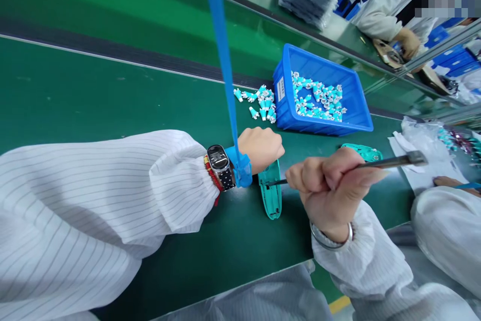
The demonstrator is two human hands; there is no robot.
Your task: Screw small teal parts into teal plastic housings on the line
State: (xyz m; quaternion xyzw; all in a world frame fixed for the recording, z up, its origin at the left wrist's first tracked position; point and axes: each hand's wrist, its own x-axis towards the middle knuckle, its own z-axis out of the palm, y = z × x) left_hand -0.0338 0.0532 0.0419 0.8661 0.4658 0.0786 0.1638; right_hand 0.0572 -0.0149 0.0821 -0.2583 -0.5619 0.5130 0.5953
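Note:
My left hand (261, 149) is closed over the upper end of a teal plastic shell half (273, 200) on the green table. Its fingertips are hidden from view. The shell lies with its hollow inside facing up, and small dark parts show in it. My right hand (334, 188) grips a pair of metal tweezers (398, 161), as the slim tool appears to be. Its thin dark tip reaches the inside of the shell near the middle. A blue wrist strap (242, 168) and a watch are on my left wrist.
Beyond my hands stands a blue bin (323, 128) with several small blue-and-white parts. More such parts (265, 103) lie left of it. Another teal shell piece (363, 152) is behind my right hand. A blue cord (221, 35) rises from the strap. A co-worker's sleeve (447, 231) is at right.

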